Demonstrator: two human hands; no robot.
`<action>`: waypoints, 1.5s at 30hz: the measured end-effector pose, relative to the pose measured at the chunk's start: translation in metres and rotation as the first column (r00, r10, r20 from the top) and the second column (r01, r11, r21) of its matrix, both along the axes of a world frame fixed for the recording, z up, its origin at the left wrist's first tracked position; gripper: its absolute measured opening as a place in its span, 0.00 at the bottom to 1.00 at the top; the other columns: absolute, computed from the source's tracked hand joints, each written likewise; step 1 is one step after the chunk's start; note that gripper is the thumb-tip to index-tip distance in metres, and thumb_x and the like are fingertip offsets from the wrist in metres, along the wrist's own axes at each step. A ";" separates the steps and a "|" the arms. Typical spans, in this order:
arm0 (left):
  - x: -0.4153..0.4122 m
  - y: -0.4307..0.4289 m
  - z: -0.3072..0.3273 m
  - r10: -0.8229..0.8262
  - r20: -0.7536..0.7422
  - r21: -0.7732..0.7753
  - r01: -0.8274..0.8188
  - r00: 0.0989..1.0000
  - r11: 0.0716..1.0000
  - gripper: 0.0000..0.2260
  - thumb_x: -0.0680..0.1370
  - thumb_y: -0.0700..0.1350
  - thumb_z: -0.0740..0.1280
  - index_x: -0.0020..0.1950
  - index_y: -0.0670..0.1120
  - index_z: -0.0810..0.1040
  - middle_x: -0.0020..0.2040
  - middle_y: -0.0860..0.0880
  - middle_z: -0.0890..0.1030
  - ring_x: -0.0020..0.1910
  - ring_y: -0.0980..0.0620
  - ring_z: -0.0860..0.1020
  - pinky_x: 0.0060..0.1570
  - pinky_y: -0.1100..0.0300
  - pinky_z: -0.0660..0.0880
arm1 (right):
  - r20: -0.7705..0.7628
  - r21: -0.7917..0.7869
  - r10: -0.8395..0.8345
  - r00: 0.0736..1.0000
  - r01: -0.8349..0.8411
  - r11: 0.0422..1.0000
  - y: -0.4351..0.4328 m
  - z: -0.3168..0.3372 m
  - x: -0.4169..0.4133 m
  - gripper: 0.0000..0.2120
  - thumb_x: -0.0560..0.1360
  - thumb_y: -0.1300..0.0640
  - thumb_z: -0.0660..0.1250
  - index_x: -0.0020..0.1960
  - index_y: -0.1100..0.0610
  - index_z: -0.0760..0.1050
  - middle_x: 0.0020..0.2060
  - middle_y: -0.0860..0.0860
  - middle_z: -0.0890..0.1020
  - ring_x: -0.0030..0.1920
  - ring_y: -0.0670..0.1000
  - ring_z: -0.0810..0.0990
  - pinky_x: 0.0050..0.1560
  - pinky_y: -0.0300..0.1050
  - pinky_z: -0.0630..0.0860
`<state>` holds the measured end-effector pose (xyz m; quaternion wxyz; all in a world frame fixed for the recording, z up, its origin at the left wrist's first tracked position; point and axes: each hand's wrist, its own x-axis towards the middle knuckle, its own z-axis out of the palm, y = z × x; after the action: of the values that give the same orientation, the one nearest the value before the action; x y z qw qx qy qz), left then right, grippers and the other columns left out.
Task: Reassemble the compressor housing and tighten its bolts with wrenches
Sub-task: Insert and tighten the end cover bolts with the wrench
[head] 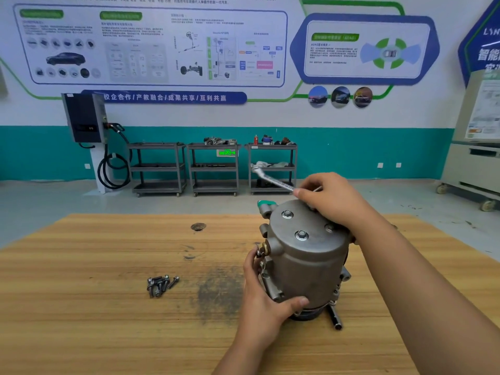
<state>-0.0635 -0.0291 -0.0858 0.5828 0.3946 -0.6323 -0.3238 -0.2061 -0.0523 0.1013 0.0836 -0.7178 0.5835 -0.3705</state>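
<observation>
At centre right of the frame, the compressor housing [305,255] is standing on the wooden table [108,253]; the left hand [265,301] is gripping its side with curled fingers, and the right hand [332,201] is clasping a wrench [273,180] at its top.

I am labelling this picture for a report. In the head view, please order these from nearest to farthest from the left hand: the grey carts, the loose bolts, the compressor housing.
1. compressor housing: gripped by the left hand, on its right.
2. loose bolts: on the table, to its left.
3. grey carts: far in the background.
</observation>
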 end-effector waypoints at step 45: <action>0.000 -0.002 -0.001 0.034 0.023 -0.019 -0.033 0.999 0.999 0.48 0.56 0.51 0.81 0.59 0.78 0.51 0.63 0.69 0.63 0.58 0.81 0.62 0.50 0.84 0.61 | 0.019 -0.088 0.108 0.994 -0.106 0.990 0.004 -0.015 -0.012 0.04 0.75 0.50 0.68 0.46 0.49 0.80 0.44 0.44 0.80 0.49 0.46 0.76 0.43 0.39 0.71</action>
<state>-0.0639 -0.0311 -0.0863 0.5842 0.4036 -0.6354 -0.3035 -0.2184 -0.0486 0.0858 0.0787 -0.7465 0.5265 -0.3991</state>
